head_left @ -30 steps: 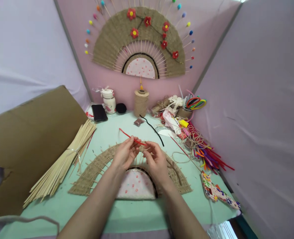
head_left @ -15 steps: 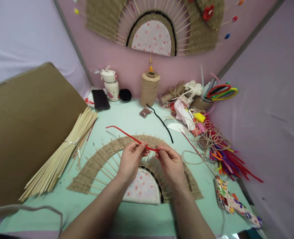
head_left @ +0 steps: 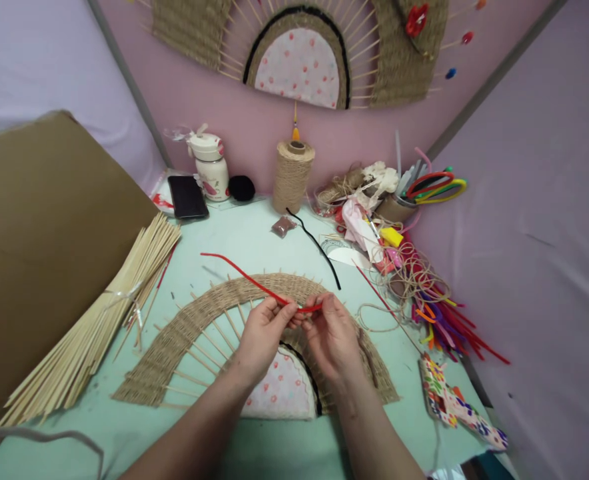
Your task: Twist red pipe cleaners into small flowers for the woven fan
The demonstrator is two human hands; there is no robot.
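Note:
Between my two hands is a red pipe cleaner [head_left: 244,275], its long end stretching up to the left. My left hand [head_left: 267,331] pinches it near the middle between thumb and fingers. Close beside, my right hand [head_left: 332,333] has thumb and fingertips closed on its right end. Below both hands lies a woven fan [head_left: 174,347] of twine and thin sticks, flat on the table. Its half-round centre [head_left: 274,387] is white cloth with pink dots and a black edge. My hands and forearms hide part of the fan.
A bundle of thin sticks [head_left: 94,320] and a cardboard sheet [head_left: 49,253] are at the left. Behind stand a twine spool [head_left: 293,177] and a white bottle [head_left: 210,170]. A black pipe cleaner [head_left: 319,250] lies beyond the fan. Coloured pipe cleaners [head_left: 454,320] and a glue gun [head_left: 454,400] are at right.
My right hand has turned, its fingers now pointing upward at the pipe cleaner's right end, and sits closer to my left hand. The whole view has shifted slightly.

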